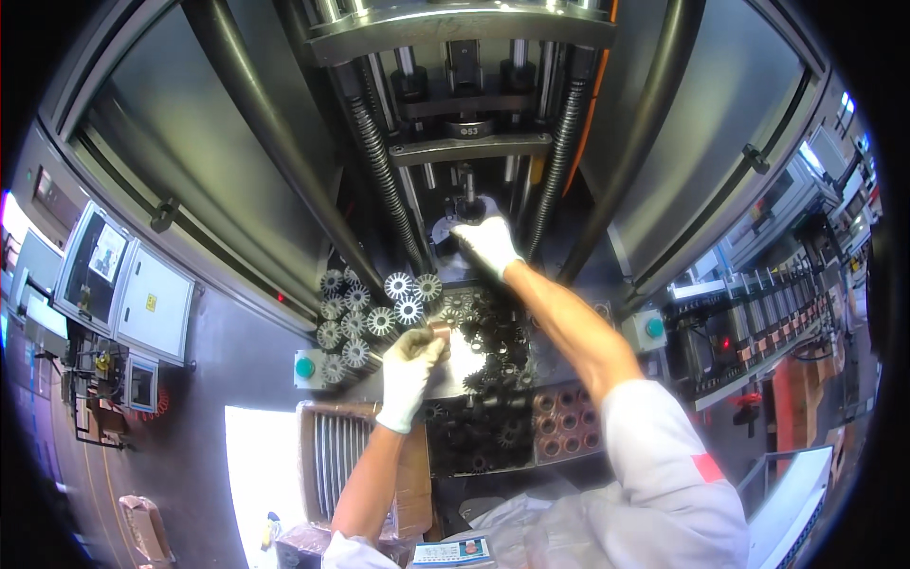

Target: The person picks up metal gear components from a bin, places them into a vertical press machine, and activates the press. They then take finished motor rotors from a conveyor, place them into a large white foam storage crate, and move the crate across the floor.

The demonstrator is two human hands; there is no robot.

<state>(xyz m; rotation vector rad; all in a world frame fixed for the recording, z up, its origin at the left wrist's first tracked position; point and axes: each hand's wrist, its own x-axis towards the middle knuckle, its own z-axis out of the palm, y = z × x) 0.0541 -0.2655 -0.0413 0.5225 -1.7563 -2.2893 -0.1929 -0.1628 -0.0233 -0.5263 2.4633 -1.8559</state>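
Note:
My left hand (409,372), in a white glove, is closed on a small copper-coloured ring (440,330) above the bench. My right hand (489,245), gloved too, reaches forward into the press. Its fingers curl round the dark lower fixture (466,204) beneath the press head; what they hold there is hard to make out. Beside my left hand stand several slotted, gear-shaped metal cores (381,321) in a cluster. Darker toothed parts (498,351) lie crowded between my two arms, partly in shadow.
Several copper rings fill a tray (567,422) near my right elbow. A green button box (307,367) stands at the left and another button box (652,328) at the right. Press columns (645,142) and springs flank the fixture. An open carton (412,474) sits beside my left forearm.

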